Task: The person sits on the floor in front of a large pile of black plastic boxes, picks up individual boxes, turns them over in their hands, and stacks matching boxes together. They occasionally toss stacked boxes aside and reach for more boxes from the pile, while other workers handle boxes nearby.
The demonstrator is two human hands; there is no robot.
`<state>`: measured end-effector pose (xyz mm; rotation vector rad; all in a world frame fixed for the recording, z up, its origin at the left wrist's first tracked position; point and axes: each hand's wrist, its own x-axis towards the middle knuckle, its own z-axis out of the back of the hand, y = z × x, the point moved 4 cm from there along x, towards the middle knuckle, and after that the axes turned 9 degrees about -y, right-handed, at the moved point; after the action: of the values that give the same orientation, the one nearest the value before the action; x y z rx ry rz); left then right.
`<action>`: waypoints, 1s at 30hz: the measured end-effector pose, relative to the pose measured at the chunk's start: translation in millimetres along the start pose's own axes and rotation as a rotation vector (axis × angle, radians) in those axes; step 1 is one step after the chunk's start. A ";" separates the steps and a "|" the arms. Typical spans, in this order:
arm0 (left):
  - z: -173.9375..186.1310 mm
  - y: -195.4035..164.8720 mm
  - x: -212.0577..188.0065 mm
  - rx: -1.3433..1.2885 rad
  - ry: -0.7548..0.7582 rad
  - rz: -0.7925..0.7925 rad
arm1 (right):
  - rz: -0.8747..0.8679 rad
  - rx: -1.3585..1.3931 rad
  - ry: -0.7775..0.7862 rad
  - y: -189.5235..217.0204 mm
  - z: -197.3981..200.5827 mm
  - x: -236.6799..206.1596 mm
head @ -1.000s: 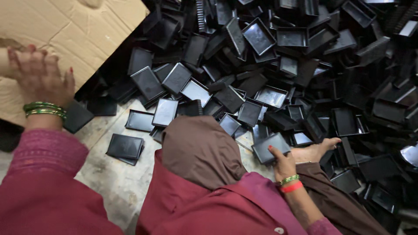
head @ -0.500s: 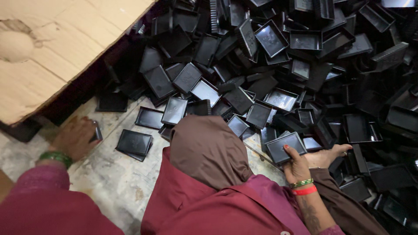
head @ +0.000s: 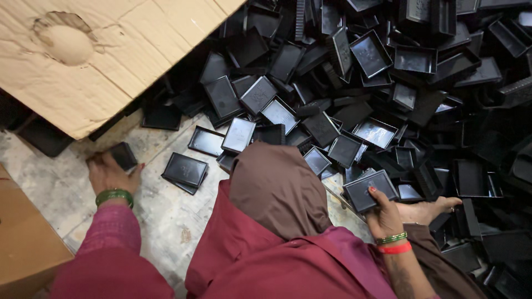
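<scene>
A large heap of black rectangular plastic trays (head: pixel 388 83) covers the floor ahead and to the right. My left hand (head: pixel 111 173), with green bangles at the wrist, rests on a black tray (head: pixel 123 155) lying on the floor beside the cardboard. My right hand (head: pixel 382 213), with green and red bangles, grips a black tray (head: pixel 370 189) by its near edge, just above my bare foot (head: pixel 429 209). A pair of stacked trays (head: pixel 185 170) lies on the floor between my hands. My knee under brown cloth (head: pixel 280 185) hides the floor in the middle.
A flattened cardboard sheet (head: pixel 94 61) with a torn patch leans over the heap at top left. A brown box corner (head: pixel 25 243) stands at the lower left. Worn stone floor (head: pixel 160 218) shows between the box and my red garment.
My left hand came down from the cardboard to the floor and settled on a tray there. My right hand stays on its tray, shifted slightly.
</scene>
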<state>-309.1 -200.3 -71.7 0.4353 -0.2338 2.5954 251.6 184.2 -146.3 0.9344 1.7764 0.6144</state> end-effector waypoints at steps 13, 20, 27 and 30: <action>11.7 -6.4 17.7 0.118 -0.083 -0.226 | -0.204 0.276 0.287 43.3 -73.6 -55.8; 51.2 -71.0 -19.8 -0.400 0.168 -0.056 | -0.359 0.213 0.572 30.3 -116.8 -57.7; 70.4 -239.1 -77.3 -1.527 0.329 0.065 | -0.236 -0.252 0.742 -8.2 -208.6 -118.1; 71.9 -278.3 -105.5 -1.618 0.385 0.391 | -0.090 -0.245 0.754 -10.0 -225.7 -134.1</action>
<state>-64.4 -24.3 -17.6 -0.7226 -2.1007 1.8452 67.0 71.3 2.6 0.4666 2.3066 1.2038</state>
